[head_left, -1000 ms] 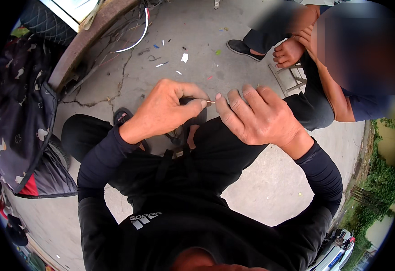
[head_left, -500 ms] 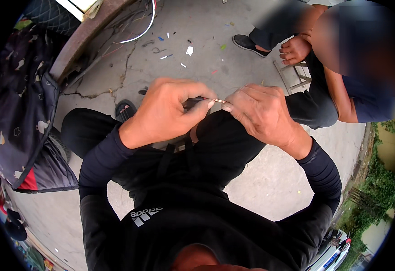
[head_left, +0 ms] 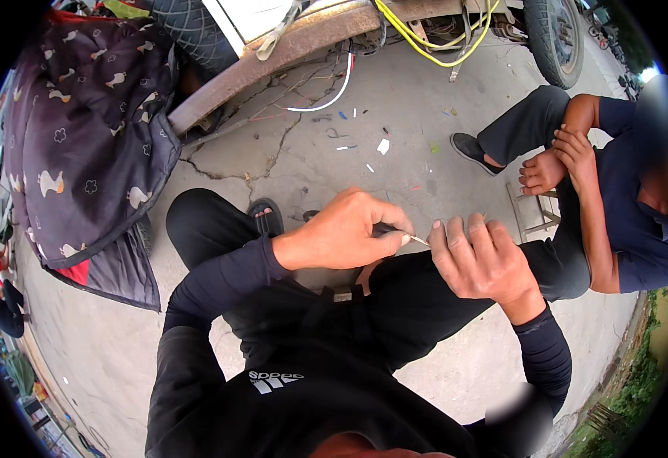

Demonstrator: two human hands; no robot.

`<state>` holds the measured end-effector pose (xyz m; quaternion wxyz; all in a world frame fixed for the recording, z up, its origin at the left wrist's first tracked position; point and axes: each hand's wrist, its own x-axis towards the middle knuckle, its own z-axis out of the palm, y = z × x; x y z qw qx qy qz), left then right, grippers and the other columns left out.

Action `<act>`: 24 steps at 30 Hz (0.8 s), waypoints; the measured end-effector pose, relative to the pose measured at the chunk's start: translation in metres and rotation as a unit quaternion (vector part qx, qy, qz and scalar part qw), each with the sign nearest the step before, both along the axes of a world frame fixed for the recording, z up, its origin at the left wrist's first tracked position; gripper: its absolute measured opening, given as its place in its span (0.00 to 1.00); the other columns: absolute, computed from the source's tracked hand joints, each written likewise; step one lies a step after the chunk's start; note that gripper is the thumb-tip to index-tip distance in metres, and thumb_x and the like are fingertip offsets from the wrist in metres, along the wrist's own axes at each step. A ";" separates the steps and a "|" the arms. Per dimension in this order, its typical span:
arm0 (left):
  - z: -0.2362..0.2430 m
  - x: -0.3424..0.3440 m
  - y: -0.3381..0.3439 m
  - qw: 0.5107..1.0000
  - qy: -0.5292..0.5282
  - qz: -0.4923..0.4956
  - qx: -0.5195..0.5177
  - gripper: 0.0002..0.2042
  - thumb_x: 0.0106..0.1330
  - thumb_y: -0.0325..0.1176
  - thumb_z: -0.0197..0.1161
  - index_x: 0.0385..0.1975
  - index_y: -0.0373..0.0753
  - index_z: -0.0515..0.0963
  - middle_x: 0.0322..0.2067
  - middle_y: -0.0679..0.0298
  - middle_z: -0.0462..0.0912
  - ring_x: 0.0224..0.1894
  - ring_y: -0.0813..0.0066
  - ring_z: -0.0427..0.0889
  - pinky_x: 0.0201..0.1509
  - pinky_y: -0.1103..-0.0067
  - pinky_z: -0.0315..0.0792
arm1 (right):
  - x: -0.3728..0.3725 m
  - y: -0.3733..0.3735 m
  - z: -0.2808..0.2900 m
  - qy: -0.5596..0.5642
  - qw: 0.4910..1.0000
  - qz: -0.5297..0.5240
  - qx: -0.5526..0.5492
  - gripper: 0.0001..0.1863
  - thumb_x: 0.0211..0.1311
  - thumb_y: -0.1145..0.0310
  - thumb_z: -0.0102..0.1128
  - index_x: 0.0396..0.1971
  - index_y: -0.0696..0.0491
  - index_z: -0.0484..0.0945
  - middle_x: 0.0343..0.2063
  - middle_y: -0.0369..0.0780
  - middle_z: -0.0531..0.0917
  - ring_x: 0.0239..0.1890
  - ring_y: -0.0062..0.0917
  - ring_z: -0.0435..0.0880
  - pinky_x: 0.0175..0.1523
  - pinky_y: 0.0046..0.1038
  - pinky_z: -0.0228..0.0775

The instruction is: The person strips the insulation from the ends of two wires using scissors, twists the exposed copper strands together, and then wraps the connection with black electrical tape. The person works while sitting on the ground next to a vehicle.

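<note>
Between the thumb and index finger of my left hand (head_left: pixel 349 233) is a wire. Its thin bare end (head_left: pixel 419 240) sticks out to the right, and a dark length shows beneath the curled fingers. Just right of that end is my right hand (head_left: pixel 475 256), back up, its fingers lifted and spread apart. The bare end reaches the side of its nearest finger; whether they touch I cannot tell. Its thumb is hidden. Both hands are above my black trousers (head_left: pixel 410 305).
A rusty vehicle frame (head_left: pixel 273 65) with yellow cables (head_left: pixel 425 55) and a wheel (head_left: pixel 554 42) stands ahead. White tubing (head_left: pixel 334 99) hangs from it. Scraps, including a white piece (head_left: pixel 383 146), lie on cracked concrete. A patterned quilted cover (head_left: pixel 82 145) is left; a seated person (head_left: pixel 609 206) is right.
My right fingers have come off their pinch at the wire's bare end and spread. My left hand still grips the wire. The view has shifted, showing more of the vehicle.
</note>
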<state>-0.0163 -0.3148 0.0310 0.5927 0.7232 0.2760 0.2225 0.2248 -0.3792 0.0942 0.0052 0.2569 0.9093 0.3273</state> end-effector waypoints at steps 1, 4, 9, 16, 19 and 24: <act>-0.001 -0.005 -0.001 1.000 0.000 -0.008 0.001 0.08 0.62 0.25 0.65 0.38 0.30 0.85 0.32 0.54 0.88 0.34 0.73 0.86 0.41 0.77 0.78 | -0.004 0.001 0.002 0.002 1.000 0.017 0.013 0.12 0.56 0.68 0.62 0.40 0.54 0.82 0.32 0.38 0.81 0.32 0.30 0.80 0.31 0.24 0.64; -0.001 -0.019 -0.001 1.000 0.001 -0.018 -0.022 0.08 0.63 0.26 0.64 0.39 0.31 0.85 0.32 0.54 0.88 0.35 0.75 0.86 0.43 0.78 0.77 | -0.016 0.005 0.002 -0.007 0.999 0.030 0.012 0.10 0.56 0.68 0.62 0.37 0.53 0.82 0.32 0.38 0.82 0.32 0.26 0.81 0.31 0.24 0.65; -0.017 -0.037 -0.009 1.000 -0.017 -0.014 0.014 0.06 0.64 0.26 0.65 0.38 0.34 0.84 0.29 0.54 0.86 0.29 0.68 0.85 0.34 0.76 0.74 | -0.041 -0.004 -0.018 0.420 0.693 -0.216 -0.545 0.14 0.69 0.66 0.55 0.25 0.56 0.79 0.19 0.39 0.78 0.20 0.24 0.78 0.25 0.24 0.67; -0.028 -0.084 -0.005 0.998 -0.003 0.058 -0.011 0.07 0.67 0.25 0.62 0.42 0.33 0.83 0.30 0.60 0.86 0.31 0.78 0.82 0.34 0.78 0.73 | -0.051 0.024 -0.072 0.635 0.262 -0.256 -0.680 0.36 0.78 0.45 0.43 0.12 0.57 0.72 0.09 0.40 0.71 0.13 0.27 0.73 0.23 0.25 0.66; -0.011 -0.112 0.010 0.989 -0.064 0.130 -0.020 0.08 0.71 0.27 0.62 0.43 0.31 0.83 0.30 0.65 0.84 0.33 0.83 0.79 0.38 0.81 0.73 | -0.070 0.084 -0.111 0.618 0.296 -0.392 -0.614 0.27 0.77 0.47 0.48 0.43 0.61 0.79 0.29 0.43 0.84 0.30 0.26 0.82 0.33 0.24 0.71; -0.024 -0.160 0.041 0.955 -0.094 0.265 -0.097 0.10 0.74 0.33 0.62 0.46 0.33 0.81 0.29 0.67 0.84 0.28 0.89 0.73 0.31 0.87 0.66 | -0.176 0.200 -0.238 0.662 0.214 -0.332 -0.636 0.38 0.67 0.52 0.64 0.67 0.61 0.64 0.65 0.47 0.71 0.67 0.35 0.70 0.64 0.38 0.67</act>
